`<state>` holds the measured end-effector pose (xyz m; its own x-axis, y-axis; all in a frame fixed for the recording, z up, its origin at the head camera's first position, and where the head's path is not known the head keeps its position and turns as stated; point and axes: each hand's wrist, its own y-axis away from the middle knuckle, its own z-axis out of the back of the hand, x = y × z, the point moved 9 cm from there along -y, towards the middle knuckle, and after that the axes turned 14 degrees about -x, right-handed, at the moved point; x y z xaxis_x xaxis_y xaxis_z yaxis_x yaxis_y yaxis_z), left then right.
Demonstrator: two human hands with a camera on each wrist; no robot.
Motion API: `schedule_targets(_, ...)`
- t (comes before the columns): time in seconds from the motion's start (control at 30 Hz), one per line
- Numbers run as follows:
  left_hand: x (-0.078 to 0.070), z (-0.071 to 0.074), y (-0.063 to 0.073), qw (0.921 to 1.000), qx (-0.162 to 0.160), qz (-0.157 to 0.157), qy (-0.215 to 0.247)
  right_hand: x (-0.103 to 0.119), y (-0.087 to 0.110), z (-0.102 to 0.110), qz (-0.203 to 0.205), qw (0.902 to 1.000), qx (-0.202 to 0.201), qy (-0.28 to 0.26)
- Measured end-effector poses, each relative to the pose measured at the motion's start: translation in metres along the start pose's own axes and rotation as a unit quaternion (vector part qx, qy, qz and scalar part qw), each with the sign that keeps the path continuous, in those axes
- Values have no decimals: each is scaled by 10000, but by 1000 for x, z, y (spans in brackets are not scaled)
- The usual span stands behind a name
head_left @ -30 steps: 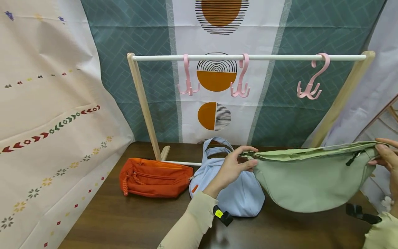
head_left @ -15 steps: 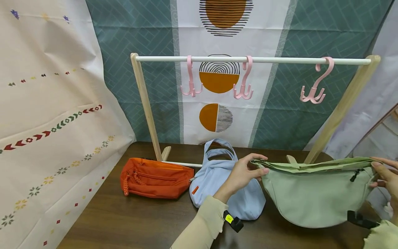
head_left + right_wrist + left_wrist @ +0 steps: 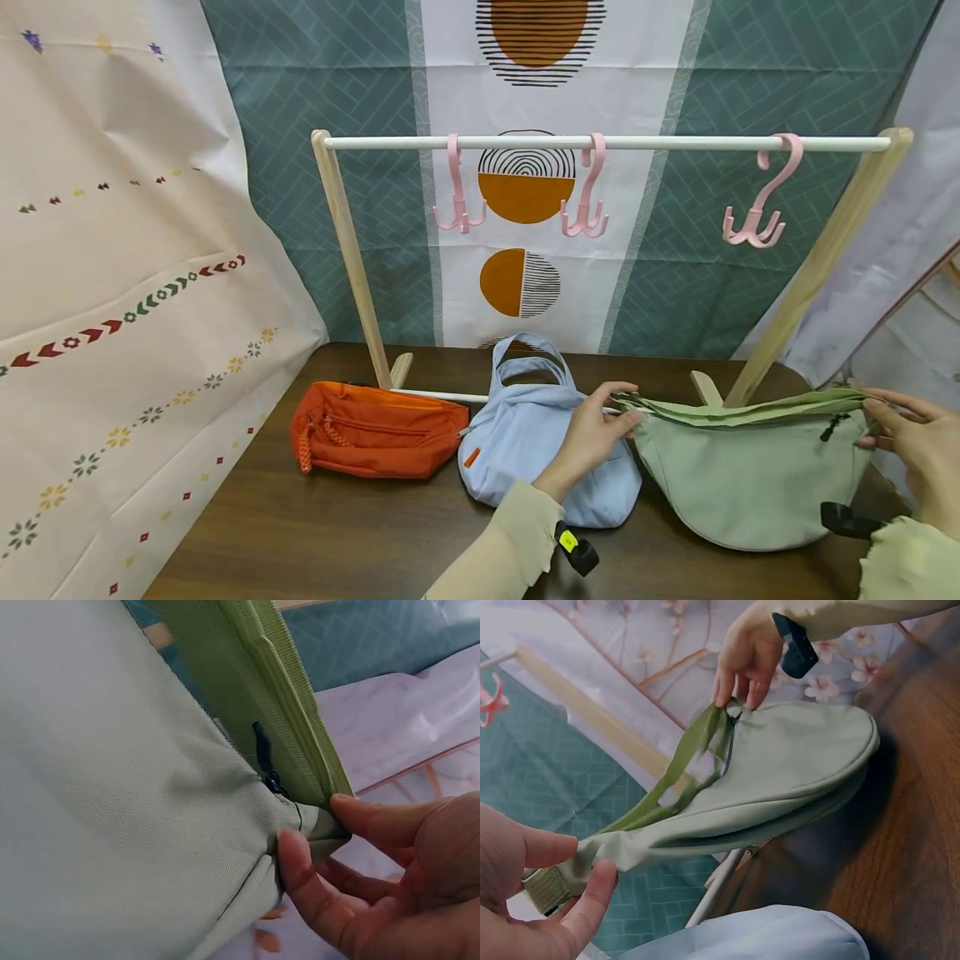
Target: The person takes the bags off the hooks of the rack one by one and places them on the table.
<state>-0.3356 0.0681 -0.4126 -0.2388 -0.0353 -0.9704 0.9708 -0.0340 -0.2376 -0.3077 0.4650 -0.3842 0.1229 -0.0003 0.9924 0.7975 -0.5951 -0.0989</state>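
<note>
A pale green crescent-shaped bag (image 3: 750, 475) with a green strap (image 3: 277, 682) along its top stands at the right side of the table. My left hand (image 3: 596, 437) pinches its left upper corner between thumb and fingers, and the left wrist view shows a webbing end poking out below the thumb. The right hand (image 3: 911, 442) pinches the opposite corner, beside a dark zipper pull (image 3: 262, 750). Behind my left forearm sits a light blue handbag (image 3: 540, 450), its two handles upright. Whether the green bag's base rests fully on the table cannot be told.
An orange-red pouch (image 3: 378, 429) lies left of the blue handbag. Behind the bags rises a wooden rack with a white rail (image 3: 660, 143). From the rail hang three pink hooks: left (image 3: 460, 192), middle (image 3: 587, 196) and right (image 3: 757, 208). Patterned cloth (image 3: 150, 292) borders the dark wooden table (image 3: 315, 533).
The green bag has come down toward the table, and its right end has shifted left with my right hand. My left hand has also moved lower. Both hands keep their hold.
</note>
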Motion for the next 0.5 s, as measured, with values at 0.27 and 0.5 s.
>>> schedule_targets(0.27, 7, -1, -2, 9996, -145, 211, 70, -29, -9, -7, -471, 9984, 308, 55)
schedule_targets(0.5, 23, -8, 4, 9934, -30, 1086, 374, -48, -14, -12, -373, 9967, 708, 168)
